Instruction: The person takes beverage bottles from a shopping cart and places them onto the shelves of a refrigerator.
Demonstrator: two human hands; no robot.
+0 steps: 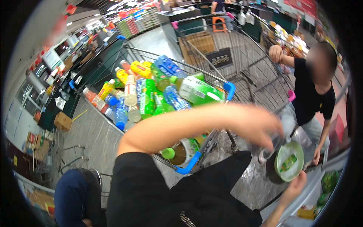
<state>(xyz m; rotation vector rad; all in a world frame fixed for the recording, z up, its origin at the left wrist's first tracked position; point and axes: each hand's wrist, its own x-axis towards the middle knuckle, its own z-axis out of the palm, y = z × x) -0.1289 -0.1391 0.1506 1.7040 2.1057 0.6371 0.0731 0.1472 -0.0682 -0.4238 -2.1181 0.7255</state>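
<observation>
My left arm reaches across over a shopping cart, and my left hand (259, 127) is motion-blurred, its fingers pointing down beside a clear plastic bottle (268, 150). Whether it grips that bottle cannot be told. At the lower right, my right hand (296, 183) grips the rim of a light green plastic basin (301, 154). Inside the basin a small green packaged drink (288, 163) lies on whitish contents. The cart (99, 116) is heaped with bottled drinks: a large green-labelled bottle pack (198, 90), blue-labelled bottles (122, 112), yellow bottles (141, 69) and pinkish ones (96, 99).
Another cart (255, 65) stands beyond, holding flattened cardboard (198, 45). A person in a black shirt (313, 99) sits or stands close at right. Someone in dark blue (69, 195) is at lower left. An open-topped case with green goods (330, 181) borders the lower right.
</observation>
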